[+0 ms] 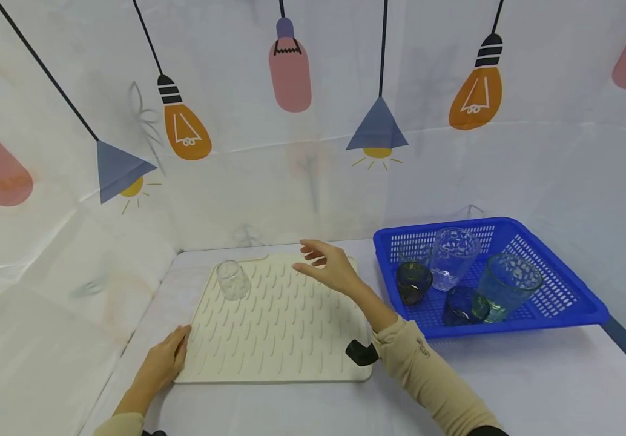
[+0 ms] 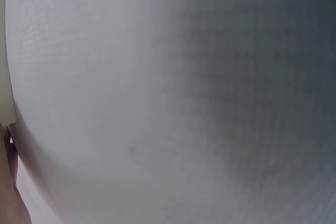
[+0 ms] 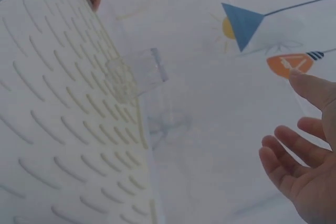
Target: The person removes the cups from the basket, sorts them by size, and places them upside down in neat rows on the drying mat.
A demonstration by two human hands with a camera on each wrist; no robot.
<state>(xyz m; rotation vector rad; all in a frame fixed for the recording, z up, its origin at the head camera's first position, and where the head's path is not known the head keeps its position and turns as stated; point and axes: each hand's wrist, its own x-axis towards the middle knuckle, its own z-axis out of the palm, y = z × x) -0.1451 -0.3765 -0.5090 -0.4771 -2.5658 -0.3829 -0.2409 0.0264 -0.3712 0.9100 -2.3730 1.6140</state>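
A clear drinking glass (image 1: 233,280) stands near the far left corner of a cream drying mat (image 1: 280,339) with raised ridges. My right hand (image 1: 330,266) is held above the far part of the mat, to the right of that glass. Its fingers are spread and loosely bent, with nothing between them; the right wrist view shows the palm side of this hand (image 3: 302,166), apart from the glass (image 3: 137,74). At the mat's left edge, my left hand (image 1: 163,357) rests with its fingers against the rim. Only a sliver of the left hand (image 2: 13,192) enters the left wrist view.
A blue plastic basket (image 1: 569,284) sits on the right of the white-covered table (image 1: 313,412). Inside are several glasses, among them a tall clear tumbler (image 1: 453,257), a greenish tumbler (image 1: 509,287), a dark olive glass (image 1: 413,283) and a dark blue glass (image 1: 464,304). A lamp-patterned sheet (image 1: 335,181) hangs behind.
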